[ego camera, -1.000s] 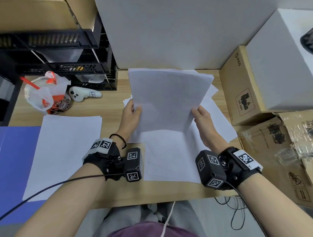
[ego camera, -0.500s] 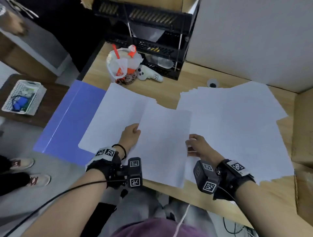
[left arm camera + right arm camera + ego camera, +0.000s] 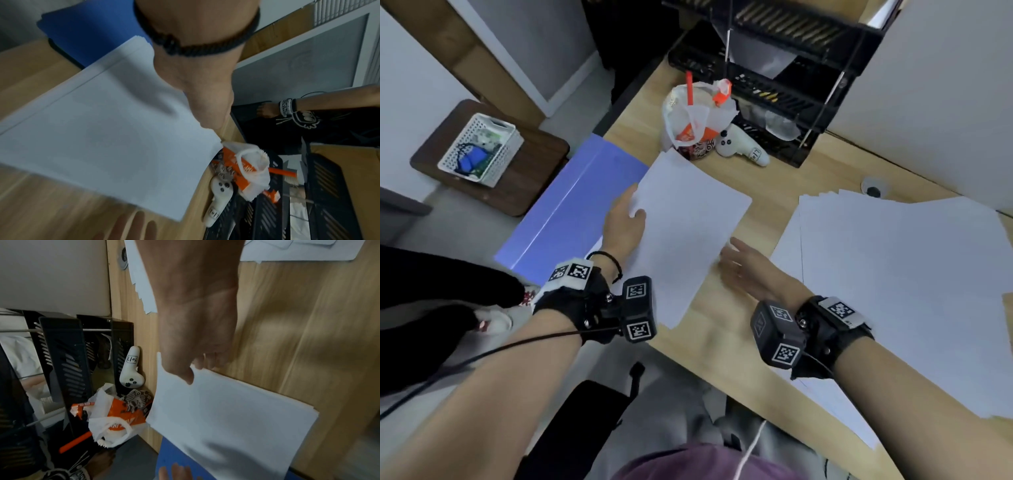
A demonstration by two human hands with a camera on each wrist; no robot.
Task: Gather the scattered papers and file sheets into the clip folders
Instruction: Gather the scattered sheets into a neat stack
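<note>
A stack of white papers (image 3: 688, 233) lies low over the wooden desk (image 3: 722, 335), on top of another white pile beside the blue clip folder (image 3: 571, 209). My left hand (image 3: 625, 222) grips the stack's left edge, thumb (image 3: 207, 113) on top. My right hand (image 3: 739, 263) holds the right edge, thumb (image 3: 185, 374) on the sheet and fingers (image 3: 139, 225) reaching under it; it is blurred in the head view. Many scattered sheets (image 3: 893, 274) cover the desk to the right.
A plastic bag with an orange snack cup (image 3: 698, 116) and a white controller (image 3: 739, 147) sit just behind the stack. A black tray rack (image 3: 774, 68) stands at the back. Left of the desk are a white basket (image 3: 479, 150) on a stool and another person's legs (image 3: 448, 298).
Both hands have carried the paper stack from upright over the scattered sheets leftward and down onto the pile by the blue folder. The head view has swung left.
</note>
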